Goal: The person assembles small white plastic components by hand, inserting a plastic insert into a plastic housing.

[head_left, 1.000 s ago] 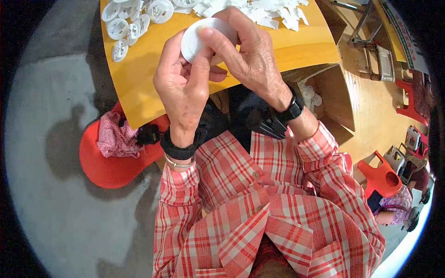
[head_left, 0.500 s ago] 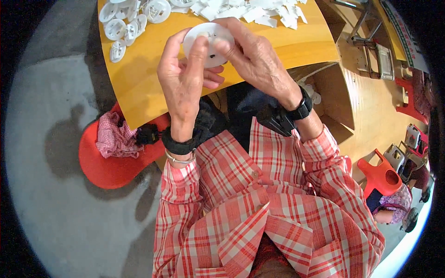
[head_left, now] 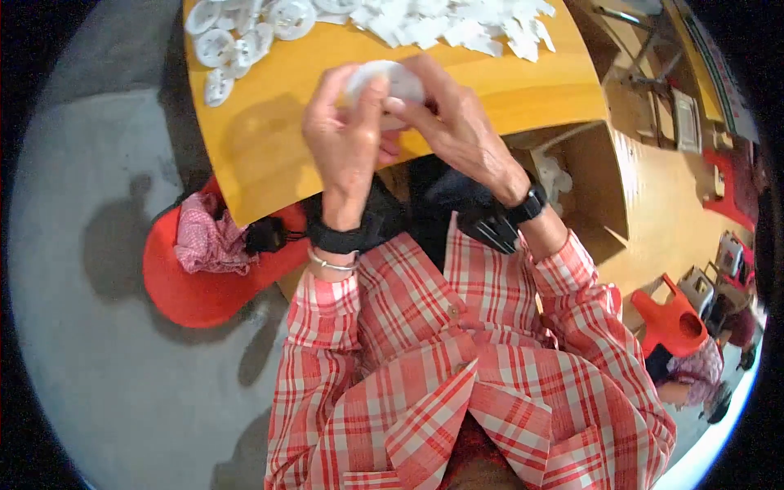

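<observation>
A cardboard box [head_left: 596,184] stands open beside the table [head_left: 261,155], just beyond the right forearm. White pieces [head_left: 556,178] lie inside it, toward its left side; the forearm and the table edge hide part of the inside, so how full it is cannot be told.

The disc [head_left: 398,76], white and round, is up in front of the person, seen against the near part of the table. Both hands are closed on it. The left hand [head_left: 345,151] grips its left side, thumb laid over the upward face and fingers beneath. The right hand [head_left: 472,143] holds the right side, its thumb tip at the lower part of the face, near the left thumb. Blur hides the detail on the disc and exactly where the fingers press.

Farther back on the table, round parts [head_left: 214,47] cluster at the left, and a spread of flat scraps [head_left: 457,31], also white, lies to their right. A pink cloth [head_left: 208,241] rests on a red stool [head_left: 192,298] left of the person.
</observation>
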The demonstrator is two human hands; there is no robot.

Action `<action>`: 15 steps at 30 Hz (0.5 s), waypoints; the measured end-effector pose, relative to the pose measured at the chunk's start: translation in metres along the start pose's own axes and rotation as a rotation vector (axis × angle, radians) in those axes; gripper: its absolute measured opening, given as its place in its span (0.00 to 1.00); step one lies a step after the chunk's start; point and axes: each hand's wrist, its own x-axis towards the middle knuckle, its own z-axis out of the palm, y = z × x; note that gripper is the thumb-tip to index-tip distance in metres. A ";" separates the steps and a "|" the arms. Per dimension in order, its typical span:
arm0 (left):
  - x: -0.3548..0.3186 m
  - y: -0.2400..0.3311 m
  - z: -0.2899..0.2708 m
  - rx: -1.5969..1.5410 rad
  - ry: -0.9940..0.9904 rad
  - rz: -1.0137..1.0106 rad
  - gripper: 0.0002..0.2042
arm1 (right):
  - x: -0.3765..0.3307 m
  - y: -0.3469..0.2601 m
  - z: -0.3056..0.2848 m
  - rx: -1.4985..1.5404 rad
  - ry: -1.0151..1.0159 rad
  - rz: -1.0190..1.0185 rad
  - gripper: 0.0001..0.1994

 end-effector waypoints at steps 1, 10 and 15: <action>0.009 -0.020 0.003 0.008 0.018 0.240 0.13 | -0.001 0.001 0.001 0.010 -0.009 -0.025 0.13; 0.007 0.003 -0.004 -0.030 -0.201 -0.146 0.11 | -0.011 0.005 -0.001 0.077 0.039 0.050 0.12; 0.005 0.004 0.010 -0.009 -0.093 -0.094 0.12 | -0.007 0.014 0.009 0.066 0.190 -0.022 0.10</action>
